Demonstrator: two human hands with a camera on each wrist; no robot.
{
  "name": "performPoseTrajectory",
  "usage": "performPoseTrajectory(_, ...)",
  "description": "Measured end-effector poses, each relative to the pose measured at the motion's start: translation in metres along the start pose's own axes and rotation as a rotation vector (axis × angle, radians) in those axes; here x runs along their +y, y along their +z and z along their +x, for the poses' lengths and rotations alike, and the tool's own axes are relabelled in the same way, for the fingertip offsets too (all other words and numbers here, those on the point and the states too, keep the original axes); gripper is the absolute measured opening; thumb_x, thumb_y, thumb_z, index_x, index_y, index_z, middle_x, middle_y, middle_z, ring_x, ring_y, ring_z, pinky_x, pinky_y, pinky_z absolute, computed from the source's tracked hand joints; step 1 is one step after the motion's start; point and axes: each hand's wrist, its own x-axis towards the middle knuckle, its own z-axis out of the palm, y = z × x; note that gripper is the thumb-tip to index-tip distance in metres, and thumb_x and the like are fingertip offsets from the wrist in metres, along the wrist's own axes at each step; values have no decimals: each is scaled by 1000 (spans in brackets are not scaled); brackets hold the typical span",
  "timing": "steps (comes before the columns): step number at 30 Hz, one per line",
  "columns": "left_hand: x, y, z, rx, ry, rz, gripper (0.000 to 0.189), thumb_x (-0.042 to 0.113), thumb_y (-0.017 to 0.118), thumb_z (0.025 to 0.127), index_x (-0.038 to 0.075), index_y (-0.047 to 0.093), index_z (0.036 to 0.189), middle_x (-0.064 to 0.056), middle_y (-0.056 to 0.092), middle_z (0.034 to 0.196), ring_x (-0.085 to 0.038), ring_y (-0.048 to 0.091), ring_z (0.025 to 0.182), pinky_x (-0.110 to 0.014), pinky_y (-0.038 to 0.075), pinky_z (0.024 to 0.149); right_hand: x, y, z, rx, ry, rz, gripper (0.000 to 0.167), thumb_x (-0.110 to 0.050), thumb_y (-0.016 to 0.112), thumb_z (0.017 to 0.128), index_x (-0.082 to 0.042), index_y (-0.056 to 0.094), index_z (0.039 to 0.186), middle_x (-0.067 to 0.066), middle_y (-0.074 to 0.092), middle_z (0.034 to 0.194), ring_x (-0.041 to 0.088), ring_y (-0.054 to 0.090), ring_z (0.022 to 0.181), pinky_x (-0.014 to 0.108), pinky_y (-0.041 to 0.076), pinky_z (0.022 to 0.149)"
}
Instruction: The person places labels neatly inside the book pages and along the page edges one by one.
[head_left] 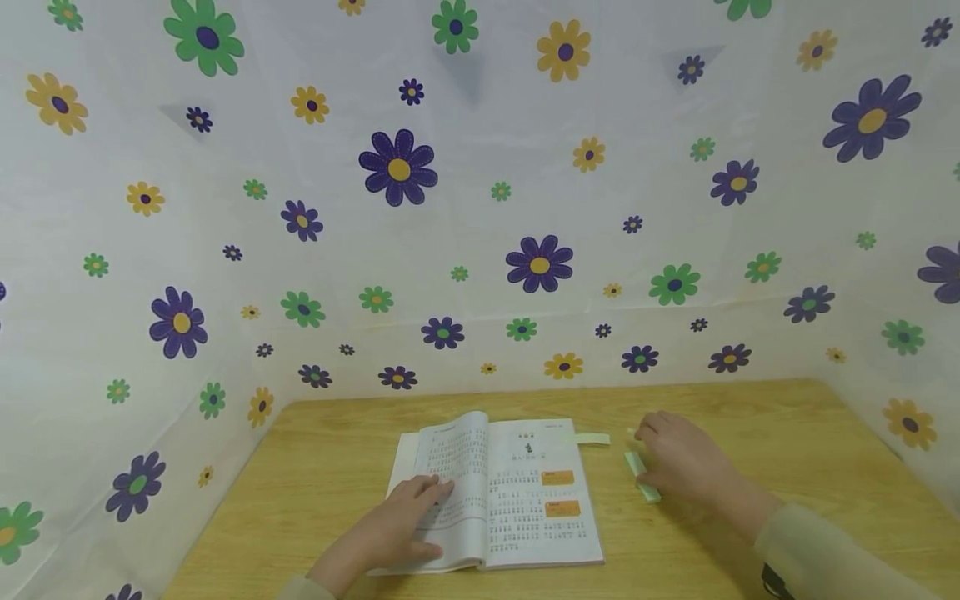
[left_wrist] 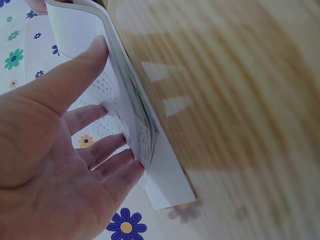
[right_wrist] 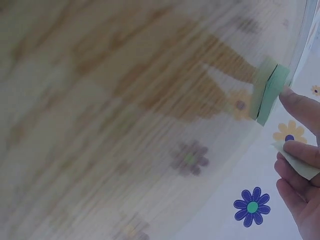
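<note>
Left grip point(head_left: 397, 518) rests, fingers spread, on the book point(head_left: 525, 537); right grip point(head_left: 684, 457) pinches a slip point(right_wrist: 299, 167).

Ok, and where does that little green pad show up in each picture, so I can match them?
Head: the green pad lies on the table, right of the open book, at the right hand.
Left wrist: not in this picture.
Right wrist: the pad is toward the upper right, up and left of most of that hand.
Shared landmark: the flowered sheet, which shows in all three views.
</note>
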Motion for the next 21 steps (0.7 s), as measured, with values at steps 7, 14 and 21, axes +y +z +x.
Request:
performPoseTrajectory(7,2,-1,-1,2,-7,9,86,28,90,86,8,48,158,-24,43,163,-48,41,150,-67,42,120,-2,-2,-1,10,-49,-58,52,-34,97,74,0,76,108,13,75,109,28,70,101,45,63,96)
performPoseTrajectory(14,3,-3,1,11,-4,17,86,28,92,84,9,50,156,-23,46,160,-46,45,147,-66,44,119,0,0,-2,63,-98,-97,48,-35,96,75,-2,76,103,10,75,105,25,69,96,41,64,91)
performPoseTrajectory(21,2,-2,1,6,-1,28,86,29,92,84,9,50,156,-23,47,160,-46,45,147,-65,44,119,-1,0,-4,168,-167,-128,35,-32,93,81,-5,76,95,5,73,97,20,68,90,35,64,84)
